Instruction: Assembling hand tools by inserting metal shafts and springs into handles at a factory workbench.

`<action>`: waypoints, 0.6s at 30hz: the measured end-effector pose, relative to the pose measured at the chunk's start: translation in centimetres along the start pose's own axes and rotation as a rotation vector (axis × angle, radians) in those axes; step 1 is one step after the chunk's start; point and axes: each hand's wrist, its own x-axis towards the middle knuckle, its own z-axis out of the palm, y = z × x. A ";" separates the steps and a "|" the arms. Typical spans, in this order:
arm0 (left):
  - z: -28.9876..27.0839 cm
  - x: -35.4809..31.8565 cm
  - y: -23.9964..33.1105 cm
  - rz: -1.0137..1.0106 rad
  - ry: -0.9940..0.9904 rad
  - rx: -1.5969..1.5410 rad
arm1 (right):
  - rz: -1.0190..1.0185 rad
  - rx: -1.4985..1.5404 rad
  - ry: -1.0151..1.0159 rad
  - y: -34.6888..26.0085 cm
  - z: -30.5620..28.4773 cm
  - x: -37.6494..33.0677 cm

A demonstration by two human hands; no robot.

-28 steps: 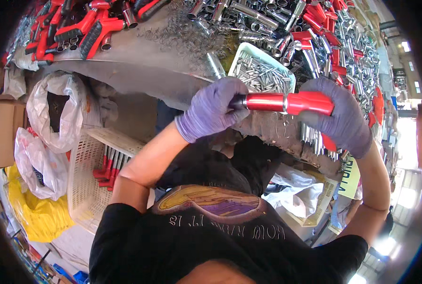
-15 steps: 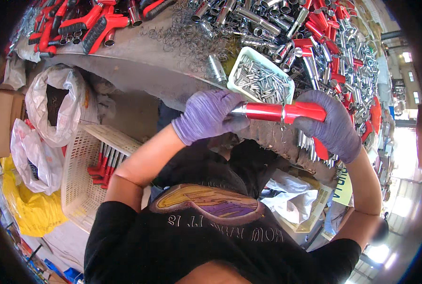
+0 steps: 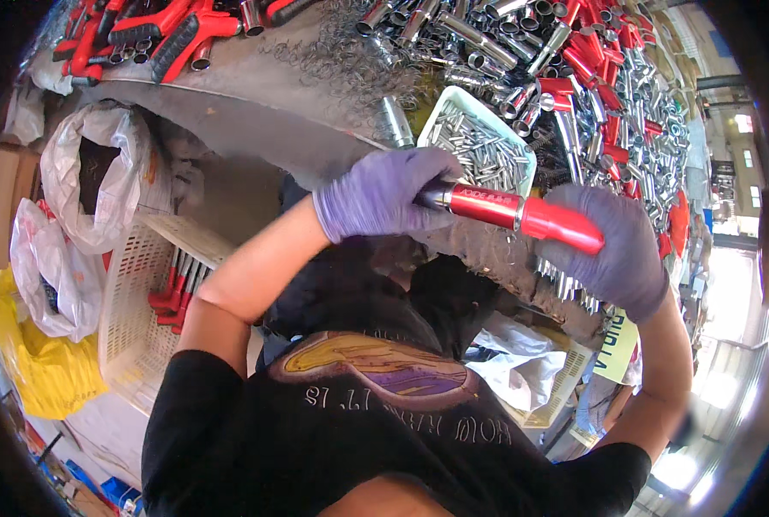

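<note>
A red tubular tool (image 3: pixel 488 205) with chrome rings is held across the front of the workbench, tilted down to the right. My left hand (image 3: pixel 384 194), in a purple knitted glove, is closed around its chrome left end. My right hand (image 3: pixel 613 250), gloved alike, is at the red right end, which lies across the palm; its fingers are blurred and partly hidden behind the tool. Just beyond the tool stands a pale green tray (image 3: pixel 427 131) full of small metal pins (image 3: pixel 479 142). A chrome cylinder (image 3: pixel 395 121) is beside the tray.
Chrome tubes (image 3: pixel 479 47) and red parts (image 3: pixel 604 95) are heaped on the workbench (image 3: pixel 255 95), with loose springs (image 3: pixel 333 56) nearby. Red-and-black handles (image 3: pixel 190 43) lie at far left. Below stand a white basket (image 3: pixel 130 323) of red-handled pieces and plastic bags (image 3: pixel 100 189).
The tool's right end has dropped and turned, bringing its printed side into view. My right hand has moved down and slid behind the red end; my left hand has shifted slightly.
</note>
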 end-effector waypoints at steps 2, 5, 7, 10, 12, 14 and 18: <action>-1.8 0.8 -0.8 -0.079 -0.152 -0.074 | -0.043 -0.054 -0.045 -1.1 -0.2 0.6; -1.9 1.2 -0.7 -0.089 -0.352 0.053 | 0.004 -0.013 -0.032 -0.9 0.5 0.6; -0.5 0.1 -0.3 -0.105 -0.215 0.174 | 0.071 0.078 0.022 -0.4 0.9 0.3; 0.1 -0.4 0.5 -0.171 -0.053 0.338 | 0.201 0.209 0.025 0.2 1.0 0.3; -0.5 -0.7 -0.2 0.012 -0.092 0.088 | 0.205 0.226 0.038 -0.1 1.1 0.1; -0.7 -1.2 -1.2 0.090 -0.083 -0.052 | 0.148 0.211 0.029 -0.2 0.9 0.4; 0.0 -1.9 -0.3 0.165 0.027 0.080 | 0.168 0.197 0.017 -0.2 1.0 0.1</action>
